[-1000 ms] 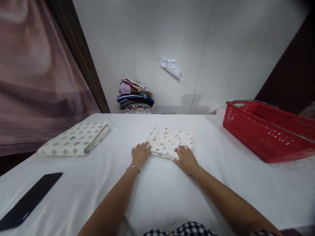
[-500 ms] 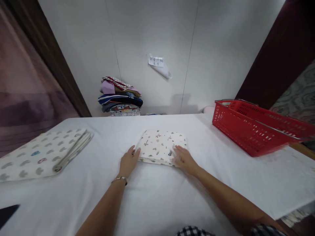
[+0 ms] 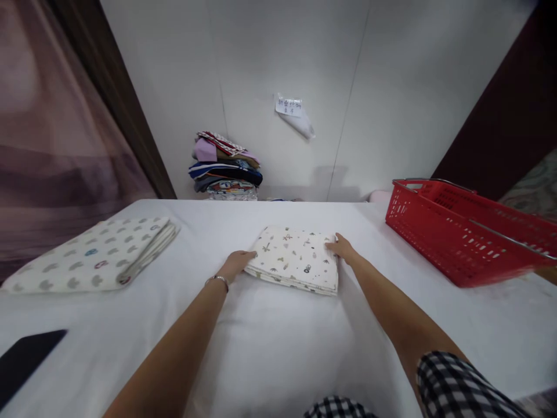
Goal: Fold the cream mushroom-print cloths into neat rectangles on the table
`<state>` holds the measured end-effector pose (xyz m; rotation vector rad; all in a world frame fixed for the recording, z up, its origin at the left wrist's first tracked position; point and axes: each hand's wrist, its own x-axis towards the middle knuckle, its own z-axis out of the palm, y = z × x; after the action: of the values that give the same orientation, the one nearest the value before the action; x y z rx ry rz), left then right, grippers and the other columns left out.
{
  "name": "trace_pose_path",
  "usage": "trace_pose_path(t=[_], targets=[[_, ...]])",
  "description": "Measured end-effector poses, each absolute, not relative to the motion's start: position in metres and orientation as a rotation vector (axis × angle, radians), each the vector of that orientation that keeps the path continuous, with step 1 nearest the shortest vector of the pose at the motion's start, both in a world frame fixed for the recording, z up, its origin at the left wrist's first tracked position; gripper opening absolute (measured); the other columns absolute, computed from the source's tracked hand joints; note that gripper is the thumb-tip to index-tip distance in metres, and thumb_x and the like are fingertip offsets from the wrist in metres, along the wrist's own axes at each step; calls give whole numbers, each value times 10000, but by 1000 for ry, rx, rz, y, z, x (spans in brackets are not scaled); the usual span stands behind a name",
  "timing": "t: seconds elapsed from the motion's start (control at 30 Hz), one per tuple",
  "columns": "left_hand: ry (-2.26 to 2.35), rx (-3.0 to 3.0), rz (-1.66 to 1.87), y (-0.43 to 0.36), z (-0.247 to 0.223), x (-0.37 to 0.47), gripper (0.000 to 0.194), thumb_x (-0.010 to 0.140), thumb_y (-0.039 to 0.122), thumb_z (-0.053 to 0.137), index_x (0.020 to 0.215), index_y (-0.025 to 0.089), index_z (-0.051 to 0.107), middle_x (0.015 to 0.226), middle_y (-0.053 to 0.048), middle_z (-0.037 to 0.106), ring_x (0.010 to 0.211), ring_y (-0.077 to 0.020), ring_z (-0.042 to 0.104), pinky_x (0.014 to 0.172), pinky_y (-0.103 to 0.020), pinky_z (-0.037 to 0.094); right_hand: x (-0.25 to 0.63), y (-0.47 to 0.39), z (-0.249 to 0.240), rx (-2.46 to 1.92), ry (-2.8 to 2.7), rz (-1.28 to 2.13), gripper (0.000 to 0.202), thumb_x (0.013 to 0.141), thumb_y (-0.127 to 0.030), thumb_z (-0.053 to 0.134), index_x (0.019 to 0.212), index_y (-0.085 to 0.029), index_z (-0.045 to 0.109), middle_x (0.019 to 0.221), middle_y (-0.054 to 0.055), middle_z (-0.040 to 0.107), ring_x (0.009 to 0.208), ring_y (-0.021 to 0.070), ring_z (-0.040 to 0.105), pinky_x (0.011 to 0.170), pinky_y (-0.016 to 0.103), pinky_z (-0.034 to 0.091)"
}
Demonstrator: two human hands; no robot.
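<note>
In the middle of the white-covered table lies a folded white cloth [image 3: 293, 255] printed with small plants and figures. My left hand [image 3: 238, 262] grips its left edge, thumb on top and the other fingers out of sight at the side. At the right edge, my right hand [image 3: 342, 246] holds the cloth between thumb and fingers. The near side shows several stacked layers. A bracelet [image 3: 217, 281] circles my left wrist.
A larger folded cloth [image 3: 96, 252] with grey prints lies to the left, above a dark flat object [image 3: 30, 357]. A red basket [image 3: 461, 232] stands at the right. Folded fabrics [image 3: 226, 168] are piled by the wall, below a paper sign [image 3: 288, 107].
My right hand has gone from the top of the cloth to its right edge. My left hand now grips the left edge. The camera view has shifted slightly.
</note>
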<state>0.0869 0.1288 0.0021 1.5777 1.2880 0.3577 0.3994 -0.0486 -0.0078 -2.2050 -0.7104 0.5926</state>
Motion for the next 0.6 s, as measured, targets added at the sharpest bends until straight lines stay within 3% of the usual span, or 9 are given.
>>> trace_pose_path(t=[0.2,0.37,0.6], targets=[[1264,1501,362,116,4,81,192,748,355,619,744,165,644,810,-73,721,828,-220,673,630,-269,532,411,-39,-6,-1999,-460,816,876,757,-324,675,1477,-149,208,1268,179,573,932,214,645,584,243,508],[1228,1457,315,104,8,69,224,753,372,622,800,153,645,854,-77,726,840,-212,675,640,-261,542,416,-33,-8,-1943,-449,803,801,721,-295,716,1416,-131,352,1250,184,586,925,201,641,609,222,501],[1209,1519,259,95,7,67,264,757,393,620,850,147,647,908,-80,725,824,-200,674,631,-253,527,427,-21,-9,-1794,-461,702,769,631,-181,742,1344,-172,454,1022,130,687,738,198,652,555,256,493]])
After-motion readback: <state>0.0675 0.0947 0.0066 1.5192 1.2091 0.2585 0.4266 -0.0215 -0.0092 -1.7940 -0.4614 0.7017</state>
